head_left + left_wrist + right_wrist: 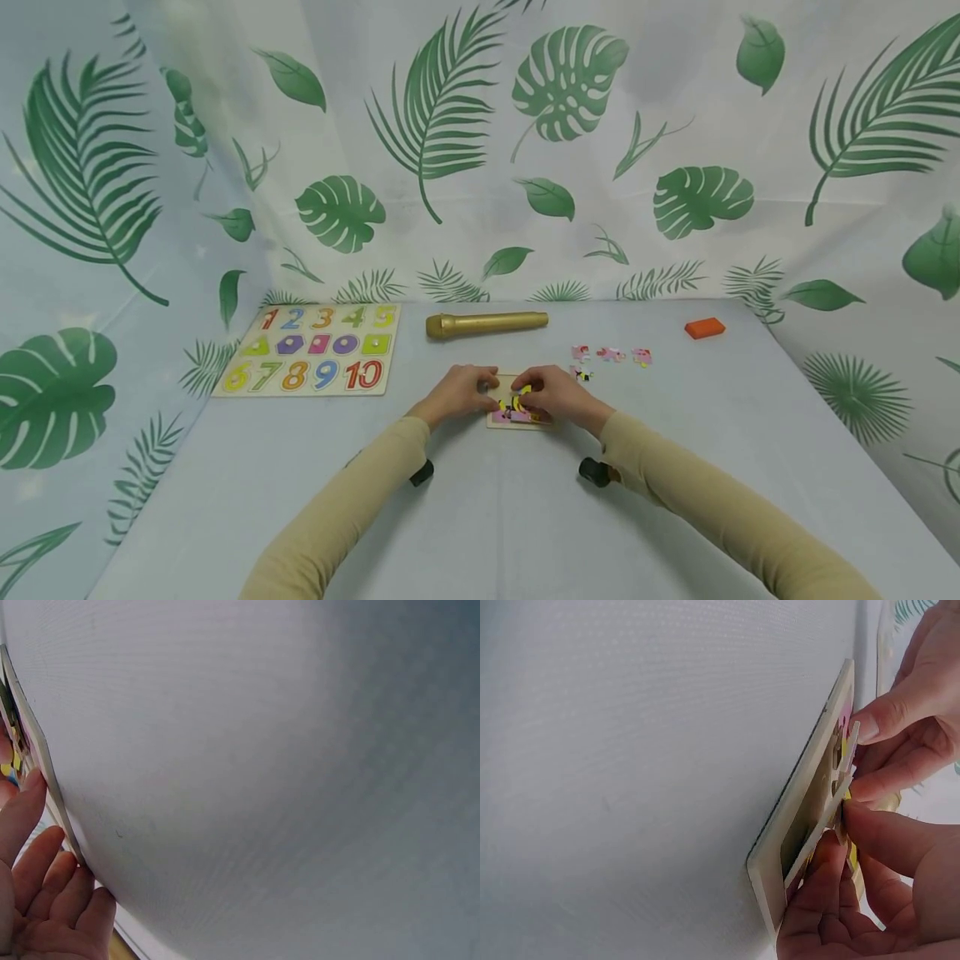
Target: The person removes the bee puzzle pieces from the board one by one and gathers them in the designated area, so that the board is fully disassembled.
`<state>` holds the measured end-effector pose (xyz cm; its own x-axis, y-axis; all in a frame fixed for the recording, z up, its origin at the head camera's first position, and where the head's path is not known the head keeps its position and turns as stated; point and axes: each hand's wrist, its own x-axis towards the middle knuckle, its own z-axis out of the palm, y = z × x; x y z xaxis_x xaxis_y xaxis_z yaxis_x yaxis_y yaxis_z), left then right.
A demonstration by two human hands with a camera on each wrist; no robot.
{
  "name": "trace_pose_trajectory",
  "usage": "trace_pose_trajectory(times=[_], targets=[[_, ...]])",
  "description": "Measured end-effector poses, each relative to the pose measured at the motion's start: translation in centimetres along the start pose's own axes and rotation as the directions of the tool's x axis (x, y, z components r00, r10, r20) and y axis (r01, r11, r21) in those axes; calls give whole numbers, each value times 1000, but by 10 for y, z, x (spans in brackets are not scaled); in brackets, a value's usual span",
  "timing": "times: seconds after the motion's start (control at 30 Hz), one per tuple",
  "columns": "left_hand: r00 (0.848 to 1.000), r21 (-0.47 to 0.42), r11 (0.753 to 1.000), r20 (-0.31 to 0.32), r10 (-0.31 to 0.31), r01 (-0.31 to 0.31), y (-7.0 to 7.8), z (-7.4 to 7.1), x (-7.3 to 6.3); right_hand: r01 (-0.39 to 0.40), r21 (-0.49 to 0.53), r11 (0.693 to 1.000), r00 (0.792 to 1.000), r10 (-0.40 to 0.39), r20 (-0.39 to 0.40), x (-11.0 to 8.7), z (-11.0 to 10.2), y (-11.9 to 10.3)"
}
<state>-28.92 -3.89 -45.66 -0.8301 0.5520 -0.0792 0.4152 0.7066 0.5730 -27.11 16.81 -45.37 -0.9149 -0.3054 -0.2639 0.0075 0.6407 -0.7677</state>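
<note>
Gap between microphone (487, 325) and board (519, 427)

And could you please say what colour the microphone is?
The microphone is gold, clearest in the head view.

Smooth wooden puzzle tray (766, 876), matt cloth tabletop (225, 467)
</note>
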Motion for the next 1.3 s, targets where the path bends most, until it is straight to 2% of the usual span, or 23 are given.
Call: trace_pose_trajectory(times=[0.27, 0.7, 1.13, 1.3], targets=[[1000, -13, 1000, 1, -10, 10, 0, 0, 0, -16, 25, 1000, 1000, 16, -2, -1, 0, 0], [999, 5, 999, 7, -42, 42, 4, 2, 2, 14, -46, 999, 1000, -15, -23, -2, 3, 1], [991, 98, 989, -73, -108, 115, 31, 11, 3, 52, -20, 998, 998, -53, -32, 0, 4, 5], [990, 110, 986, -85, -117, 125, 36, 10, 1, 24, 9, 1000, 999, -24, -30, -1, 4, 4]])
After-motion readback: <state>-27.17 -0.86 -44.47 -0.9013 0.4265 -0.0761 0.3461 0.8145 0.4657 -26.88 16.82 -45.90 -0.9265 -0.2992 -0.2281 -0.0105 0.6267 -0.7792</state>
